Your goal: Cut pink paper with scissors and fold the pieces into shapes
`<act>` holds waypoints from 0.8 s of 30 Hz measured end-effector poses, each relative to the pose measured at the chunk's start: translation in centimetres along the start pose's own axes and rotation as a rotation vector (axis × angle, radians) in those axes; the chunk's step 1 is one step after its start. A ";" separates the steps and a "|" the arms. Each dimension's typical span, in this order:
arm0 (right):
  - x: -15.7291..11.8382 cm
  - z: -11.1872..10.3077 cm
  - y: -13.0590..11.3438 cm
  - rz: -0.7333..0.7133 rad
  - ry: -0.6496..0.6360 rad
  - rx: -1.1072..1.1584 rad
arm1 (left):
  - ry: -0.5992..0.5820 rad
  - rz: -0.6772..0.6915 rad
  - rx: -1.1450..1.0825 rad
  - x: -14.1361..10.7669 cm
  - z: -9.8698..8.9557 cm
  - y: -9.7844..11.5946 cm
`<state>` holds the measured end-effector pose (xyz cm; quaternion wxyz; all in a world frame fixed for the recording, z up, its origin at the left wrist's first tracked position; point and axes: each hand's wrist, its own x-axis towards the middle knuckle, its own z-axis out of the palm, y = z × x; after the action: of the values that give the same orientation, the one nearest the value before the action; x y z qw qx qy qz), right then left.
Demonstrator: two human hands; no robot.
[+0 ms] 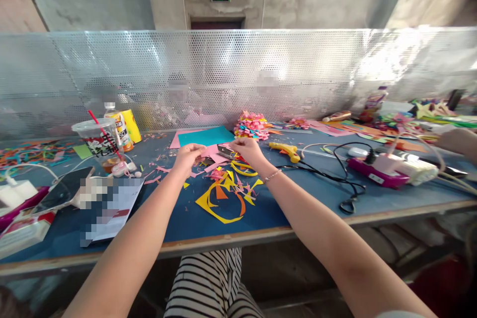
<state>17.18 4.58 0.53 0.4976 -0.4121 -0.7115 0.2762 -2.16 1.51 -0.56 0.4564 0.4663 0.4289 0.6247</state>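
Both my hands reach over the far half of the blue table. My left hand (189, 158) has thumb and fingers pinched together, but what is between them is too small to make out. My right hand (249, 151) pinches the same way, facing it across a short gap, its hold also unclear. Pink paper (211, 151) shows between the fingertips. Scissors with dark blades (224, 152) and yellow handles lie just below the right fingers. Behind the hands are a teal sheet (204, 135) and a cluster of folded pink, yellow and blue paper pieces (251, 126).
Yellow and orange paper scraps (221, 198) litter the table before me. A yellow glue gun (285, 151) with a black cord lies right, near a purple power strip (378, 171). Left stand a plastic cup (99, 141), bottle and phone. A perforated metal screen (316, 79) closes the back.
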 end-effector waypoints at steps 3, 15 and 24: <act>0.0 0.0 0.1 0.007 -0.008 0.063 | 0.016 0.022 -0.021 0.2 -0.1 0.0; -1.3 1.9 -1.1 0.040 -0.260 0.402 | -0.070 0.074 0.065 -1.3 1.6 0.5; -1.1 1.7 -0.6 -0.144 -0.155 0.029 | -0.128 0.145 0.246 -1.5 1.8 0.5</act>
<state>15.61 3.39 -0.11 0.4655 -0.3300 -0.7716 0.2813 -0.24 0.11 -0.02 0.3759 0.5873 0.4375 0.5678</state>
